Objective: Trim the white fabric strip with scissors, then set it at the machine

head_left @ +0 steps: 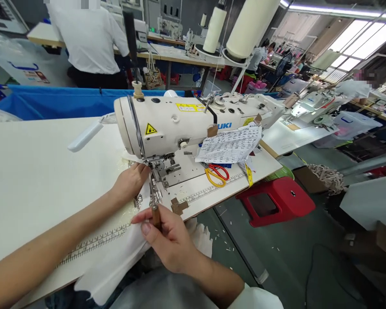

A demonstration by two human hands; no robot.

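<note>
My left hand [132, 182] is at the needle end of a white sewing machine [167, 122], its fingers together on white fabric [116, 268] beside the presser foot. The fingertips are partly hidden under the machine head. Just in front of the needle area, my right hand [173, 242] is closed around a wooden-handled awl [155, 215]. The awl's thin metal shaft points up toward the needle. From between my hands, the fabric hangs over the table's front edge toward my lap.
Red-and-yellow-handled scissors [217, 175] lie right of the needle, near a yellow tape measure [248, 175]. A handwritten paper [230, 143] leans on the machine. A red stool [276, 199] stands at the right. Beyond a blue cloth bin [58, 101] sits a person in white [85, 38].
</note>
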